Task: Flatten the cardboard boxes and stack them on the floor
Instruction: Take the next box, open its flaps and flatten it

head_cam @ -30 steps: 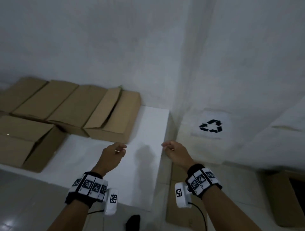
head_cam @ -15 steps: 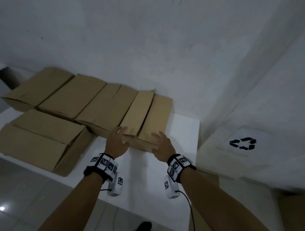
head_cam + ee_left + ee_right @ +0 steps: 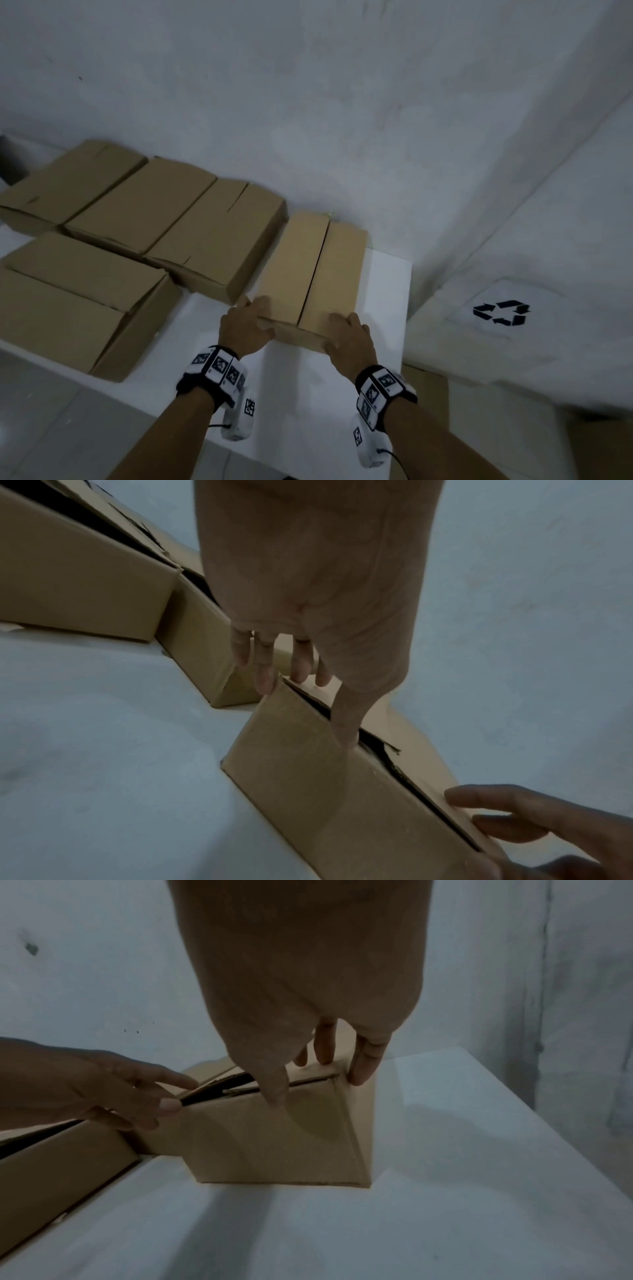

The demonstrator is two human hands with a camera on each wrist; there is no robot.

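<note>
A brown cardboard box [image 3: 308,270] with its two top flaps closed lies at the right end of a row on the white table [image 3: 383,301]. My left hand [image 3: 245,325] grips its near left corner, fingers on the top flap and thumb down the front face [image 3: 308,710]. My right hand [image 3: 346,334] grips the near right corner the same way, with one finger on the right side [image 3: 315,1080]. The box's front face [image 3: 267,1145] stands upright on the table. A dark gap shows under the flaps along the front edge.
Several more cardboard boxes stand to the left: one touching the held box [image 3: 212,240], others behind [image 3: 140,202] and in front [image 3: 78,301]. A white wall rises right behind them. At the right a white sheet bears a recycling symbol [image 3: 500,311], with cardboard [image 3: 424,387] on the floor below it.
Both hands have moved forward from mid-air onto the rightmost box and taken hold of its near corners. Its raised flap now lies flat.
</note>
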